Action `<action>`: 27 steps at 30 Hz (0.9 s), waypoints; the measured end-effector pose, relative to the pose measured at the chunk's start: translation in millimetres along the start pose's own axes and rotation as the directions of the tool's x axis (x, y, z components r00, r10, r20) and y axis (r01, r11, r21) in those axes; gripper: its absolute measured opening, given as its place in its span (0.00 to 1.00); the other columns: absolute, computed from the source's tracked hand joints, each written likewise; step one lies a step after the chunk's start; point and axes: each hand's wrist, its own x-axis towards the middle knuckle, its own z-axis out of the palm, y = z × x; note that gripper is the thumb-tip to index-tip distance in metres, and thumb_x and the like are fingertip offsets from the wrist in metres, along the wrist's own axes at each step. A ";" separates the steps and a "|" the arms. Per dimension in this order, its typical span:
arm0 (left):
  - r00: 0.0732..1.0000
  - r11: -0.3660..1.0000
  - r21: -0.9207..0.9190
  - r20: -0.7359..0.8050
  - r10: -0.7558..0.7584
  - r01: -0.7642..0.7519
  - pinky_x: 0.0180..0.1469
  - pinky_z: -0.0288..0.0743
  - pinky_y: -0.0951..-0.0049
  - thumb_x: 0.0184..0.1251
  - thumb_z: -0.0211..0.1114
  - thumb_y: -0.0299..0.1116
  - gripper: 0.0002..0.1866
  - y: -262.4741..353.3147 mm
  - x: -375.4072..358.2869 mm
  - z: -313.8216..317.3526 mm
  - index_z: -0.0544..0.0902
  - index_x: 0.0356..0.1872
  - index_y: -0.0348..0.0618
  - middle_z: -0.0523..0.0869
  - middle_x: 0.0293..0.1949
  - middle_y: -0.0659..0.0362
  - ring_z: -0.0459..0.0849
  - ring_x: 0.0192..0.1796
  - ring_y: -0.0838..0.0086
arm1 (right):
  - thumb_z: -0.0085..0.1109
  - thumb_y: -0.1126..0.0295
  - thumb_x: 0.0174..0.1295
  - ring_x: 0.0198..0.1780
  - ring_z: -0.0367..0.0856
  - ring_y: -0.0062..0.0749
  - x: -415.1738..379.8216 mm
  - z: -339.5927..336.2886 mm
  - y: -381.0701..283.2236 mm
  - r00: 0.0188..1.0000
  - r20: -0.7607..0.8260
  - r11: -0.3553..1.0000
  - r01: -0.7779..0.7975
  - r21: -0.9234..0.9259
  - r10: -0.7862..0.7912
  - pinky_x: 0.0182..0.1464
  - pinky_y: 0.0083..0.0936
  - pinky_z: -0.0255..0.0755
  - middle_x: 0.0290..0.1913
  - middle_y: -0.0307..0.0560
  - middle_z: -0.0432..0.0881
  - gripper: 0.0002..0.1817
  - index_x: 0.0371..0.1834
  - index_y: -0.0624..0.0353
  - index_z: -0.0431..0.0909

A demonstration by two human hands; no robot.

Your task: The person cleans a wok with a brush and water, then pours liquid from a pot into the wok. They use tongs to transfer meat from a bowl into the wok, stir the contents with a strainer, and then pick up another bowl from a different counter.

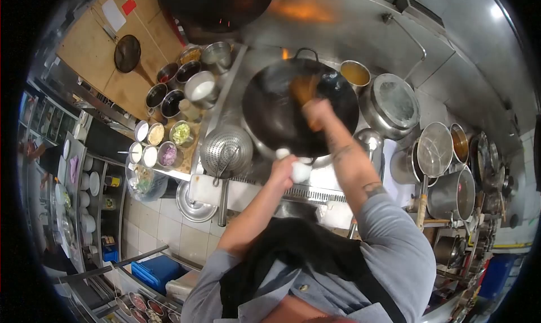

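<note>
A large black wok sits on the stove, with a loop handle at its far rim. My left hand is closed around a bunched white cloth at the wok's near rim, where the near handle is. Over the wok's inside, my right hand grips a brown wok brush, smeared by motion. The brush head overlaps the far middle of the wok.
Left of the wok lies a perforated strainer. Beyond it stand several seasoning pots, one with chopped onion. A lidded pot and a pot of yellow liquid are at right. Flame shows behind the wok.
</note>
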 end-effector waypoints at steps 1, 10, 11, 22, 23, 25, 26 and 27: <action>1.000 1.000 0.006 0.002 -0.021 0.021 0.41 0.86 0.53 0.65 0.58 0.21 0.11 -0.8 -0.2 -0.6 0.74 0.47 0.26 0.83 0.43 0.45 0.87 0.40 0.55 | 0.66 0.58 0.57 0.49 0.86 0.41 -3.4 54.1 -11.5 0.985 -0.023 0.823 -0.128 0.553 0.169 0.54 0.24 0.77 0.50 0.57 0.86 0.25 0.60 0.48 0.82; 0.999 0.999 -0.016 0.028 -0.029 0.030 0.40 0.85 0.54 0.63 0.62 0.25 0.14 8.6 -9.2 0.4 0.75 0.48 0.29 0.83 0.42 0.47 0.87 0.39 0.58 | 0.58 0.54 0.64 0.49 0.86 0.51 -46.9 -107.9 37.4 0.899 -0.393 0.976 -0.217 -0.016 0.193 0.50 0.42 0.81 0.47 0.53 0.87 0.22 0.56 0.53 0.81; 0.999 1.000 -0.003 0.028 0.018 -0.018 0.38 0.85 0.56 0.61 0.63 0.25 0.14 5.0 -8.8 1.9 0.76 0.46 0.30 0.84 0.40 0.47 0.87 0.38 0.59 | 0.59 0.53 0.63 0.49 0.86 0.52 -15.8 -71.1 58.0 0.753 -0.618 0.971 -0.120 0.206 0.225 0.49 0.43 0.81 0.46 0.56 0.87 0.25 0.59 0.54 0.78; 0.996 0.999 0.034 0.085 0.024 -0.027 0.42 0.85 0.55 0.64 0.59 0.23 0.13 2.6 -9.3 2.8 0.74 0.49 0.29 0.83 0.42 0.48 0.87 0.41 0.58 | 0.65 0.52 0.63 0.49 0.81 0.32 -83.0 -65.0 1.0 0.789 0.557 0.921 0.029 0.389 -0.260 0.52 0.27 0.77 0.54 0.46 0.83 0.27 0.64 0.49 0.77; 0.998 0.999 0.047 0.070 0.007 -0.010 0.42 0.84 0.56 0.64 0.59 0.23 0.13 2.9 -7.3 2.1 0.75 0.49 0.29 0.83 0.42 0.48 0.87 0.40 0.58 | 0.63 0.51 0.62 0.48 0.83 0.36 -70.3 -91.8 32.3 0.906 0.413 0.995 0.075 0.061 -0.094 0.50 0.29 0.78 0.52 0.49 0.84 0.25 0.59 0.52 0.79; 0.999 0.996 0.080 0.044 -0.029 0.026 0.41 0.84 0.57 0.64 0.60 0.24 0.14 4.8 -2.9 0.6 0.75 0.49 0.28 0.83 0.41 0.48 0.87 0.40 0.59 | 0.60 0.50 0.61 0.45 0.87 0.45 -47.6 -120.8 80.5 0.941 -0.269 0.921 -0.278 -0.273 0.205 0.47 0.35 0.81 0.47 0.55 0.87 0.23 0.49 0.57 0.83; 1.000 0.997 0.069 0.022 -0.022 0.020 0.41 0.84 0.58 0.63 0.60 0.25 0.13 6.2 -7.3 4.6 0.75 0.47 0.28 0.83 0.40 0.48 0.87 0.40 0.59 | 0.60 0.51 0.61 0.43 0.87 0.44 -35.5 -116.2 67.1 0.857 -0.432 0.957 -0.283 0.058 0.280 0.44 0.35 0.81 0.45 0.56 0.87 0.22 0.47 0.58 0.83; 0.999 0.998 0.058 0.031 -0.028 0.026 0.40 0.84 0.58 0.62 0.60 0.25 0.13 6.4 -6.2 7.5 0.75 0.46 0.29 0.83 0.40 0.49 0.87 0.39 0.59 | 0.60 0.51 0.61 0.41 0.87 0.42 -21.6 -106.4 42.8 0.746 -0.539 0.904 -0.202 0.376 0.391 0.42 0.35 0.80 0.43 0.58 0.87 0.21 0.44 0.59 0.83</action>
